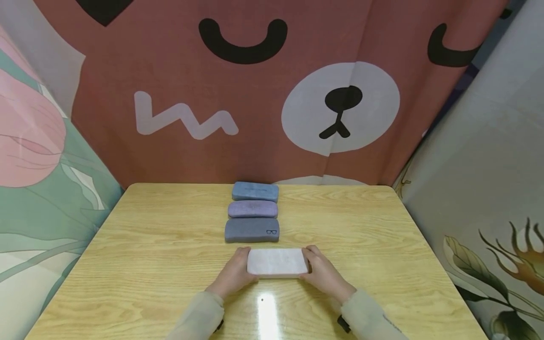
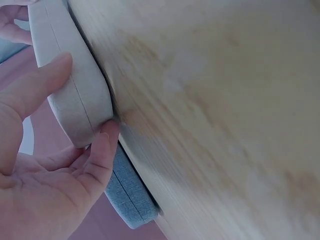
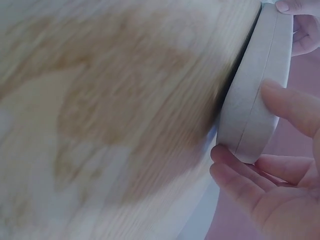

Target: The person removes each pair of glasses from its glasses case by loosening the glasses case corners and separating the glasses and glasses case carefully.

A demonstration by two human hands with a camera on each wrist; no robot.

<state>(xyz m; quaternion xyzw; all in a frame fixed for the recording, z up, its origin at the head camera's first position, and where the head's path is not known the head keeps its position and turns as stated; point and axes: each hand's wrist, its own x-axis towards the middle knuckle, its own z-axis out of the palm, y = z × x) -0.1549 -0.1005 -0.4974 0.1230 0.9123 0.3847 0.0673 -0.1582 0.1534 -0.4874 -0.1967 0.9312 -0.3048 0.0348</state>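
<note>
Between my two hands is a white glasses case (image 1: 278, 262), long and with rounded ends. My left hand (image 1: 234, 273) grips its left end, and my right hand (image 1: 325, 274) grips the right end. In the left wrist view the thumb lies along the side of the white case (image 2: 75, 100) while fingertips bend round its end. The right wrist view shows the same kind of hold on the white case (image 3: 252, 110), low over the table; whether it touches the wood I cannot tell. Just beyond it lies a grey glasses case (image 1: 250, 230) with a small spectacles print.
Behind the grey case, a purple case (image 1: 252, 208) and a blue case (image 1: 255, 191) lie in a column reaching the back of the wooden table (image 1: 361, 226). A printed curtain (image 1: 170, 156) hangs at the far edge, with patterned cloths at both sides.
</note>
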